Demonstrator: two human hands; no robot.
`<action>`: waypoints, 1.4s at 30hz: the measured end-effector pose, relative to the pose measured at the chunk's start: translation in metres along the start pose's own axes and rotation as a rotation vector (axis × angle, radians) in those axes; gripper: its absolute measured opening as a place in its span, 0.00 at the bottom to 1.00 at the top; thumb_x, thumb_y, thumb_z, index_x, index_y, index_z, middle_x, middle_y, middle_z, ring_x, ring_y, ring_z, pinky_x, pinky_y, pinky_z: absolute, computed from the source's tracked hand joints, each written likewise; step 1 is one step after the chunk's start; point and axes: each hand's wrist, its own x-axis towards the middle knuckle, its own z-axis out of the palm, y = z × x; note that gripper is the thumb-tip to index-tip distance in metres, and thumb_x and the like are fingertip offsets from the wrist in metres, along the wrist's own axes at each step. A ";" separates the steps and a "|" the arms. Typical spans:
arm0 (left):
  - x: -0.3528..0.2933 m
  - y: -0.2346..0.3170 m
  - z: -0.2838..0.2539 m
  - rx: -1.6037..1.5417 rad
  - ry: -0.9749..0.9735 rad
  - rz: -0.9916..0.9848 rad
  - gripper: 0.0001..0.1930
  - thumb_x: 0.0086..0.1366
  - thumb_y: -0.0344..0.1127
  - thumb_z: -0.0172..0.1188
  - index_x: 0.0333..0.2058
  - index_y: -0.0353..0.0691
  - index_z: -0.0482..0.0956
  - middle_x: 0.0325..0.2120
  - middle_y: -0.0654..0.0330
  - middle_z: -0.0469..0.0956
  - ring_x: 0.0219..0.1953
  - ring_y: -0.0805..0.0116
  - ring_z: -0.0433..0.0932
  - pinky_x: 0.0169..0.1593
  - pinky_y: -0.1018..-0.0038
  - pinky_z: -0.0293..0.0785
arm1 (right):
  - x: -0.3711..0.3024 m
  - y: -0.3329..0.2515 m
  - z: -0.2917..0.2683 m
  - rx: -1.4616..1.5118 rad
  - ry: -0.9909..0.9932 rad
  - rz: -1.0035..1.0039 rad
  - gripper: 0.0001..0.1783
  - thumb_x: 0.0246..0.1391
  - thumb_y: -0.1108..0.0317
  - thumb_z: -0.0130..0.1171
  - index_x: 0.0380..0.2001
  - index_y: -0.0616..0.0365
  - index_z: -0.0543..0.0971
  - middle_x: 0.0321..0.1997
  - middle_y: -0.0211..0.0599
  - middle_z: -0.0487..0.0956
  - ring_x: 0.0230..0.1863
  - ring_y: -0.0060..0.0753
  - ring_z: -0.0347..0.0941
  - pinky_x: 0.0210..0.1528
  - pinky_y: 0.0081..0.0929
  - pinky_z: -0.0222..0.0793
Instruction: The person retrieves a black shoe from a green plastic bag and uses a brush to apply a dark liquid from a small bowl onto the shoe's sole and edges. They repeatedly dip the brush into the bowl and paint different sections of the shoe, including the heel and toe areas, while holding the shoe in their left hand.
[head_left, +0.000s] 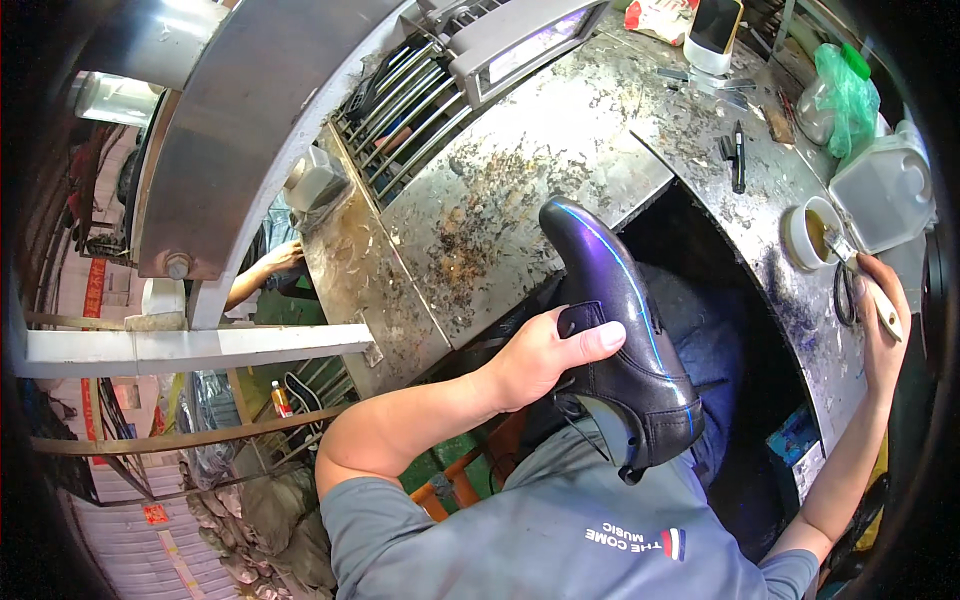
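Note:
A black leather shoe upper [625, 300] is gripped at its opening by my left hand [560, 350], the thumb lying over its side. It hangs above my lap with the toe pointing away from me, and a bright bluish line runs along its edge. My right hand [884, 315] is closed around a brush [884, 308] with a pale handle. The brush tip reaches the rim of a small white bowl [797, 236] that holds an amber liquid. Just below the bowl lie dark loops, perhaps scissor handles [846, 297].
A stained metal worktop [470, 210] curves around me, with a lamp [525, 50] at its far edge. On the right stand a translucent jug [885, 190], a green plastic bag [845, 95], a black pen [739, 160] and a phone [716, 25]. Another person's hand [283, 257] shows at left.

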 end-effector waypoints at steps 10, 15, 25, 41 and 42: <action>-0.005 0.003 0.002 0.045 0.124 -0.059 0.28 0.71 0.44 0.60 0.63 0.31 0.70 0.55 0.52 0.79 0.58 0.60 0.78 0.65 0.61 0.70 | 0.015 -0.032 -0.004 -0.111 0.097 -0.092 0.13 0.57 0.69 0.68 0.44 0.60 0.85 0.44 0.39 0.87 0.46 0.30 0.82 0.51 0.29 0.76; -0.010 -0.002 0.000 0.083 0.166 -0.024 0.27 0.71 0.44 0.60 0.61 0.31 0.70 0.53 0.52 0.79 0.54 0.59 0.80 0.61 0.61 0.75 | 0.025 -0.016 -0.001 -0.158 0.140 -0.088 0.12 0.55 0.61 0.68 0.39 0.55 0.87 0.38 0.39 0.86 0.39 0.38 0.84 0.45 0.30 0.78; -0.009 0.001 0.008 0.070 0.166 -0.025 0.27 0.70 0.44 0.62 0.61 0.33 0.71 0.52 0.53 0.79 0.54 0.60 0.80 0.60 0.61 0.76 | 0.050 0.024 0.046 -0.450 -0.042 0.026 0.11 0.54 0.56 0.68 0.38 0.46 0.88 0.39 0.37 0.86 0.46 0.45 0.83 0.51 0.40 0.78; -0.004 0.008 0.011 0.081 0.072 -0.032 0.28 0.73 0.46 0.60 0.63 0.33 0.69 0.55 0.55 0.78 0.57 0.64 0.77 0.65 0.64 0.70 | 0.030 0.010 0.026 -0.213 0.156 -0.093 0.11 0.58 0.69 0.67 0.43 0.59 0.86 0.42 0.39 0.86 0.42 0.35 0.83 0.49 0.28 0.75; -0.004 0.007 0.011 0.079 0.068 -0.032 0.28 0.73 0.46 0.60 0.62 0.33 0.70 0.55 0.55 0.78 0.57 0.64 0.77 0.65 0.64 0.70 | 0.028 0.006 0.024 -0.104 0.208 -0.070 0.11 0.58 0.68 0.68 0.43 0.58 0.86 0.43 0.40 0.86 0.43 0.36 0.83 0.49 0.29 0.75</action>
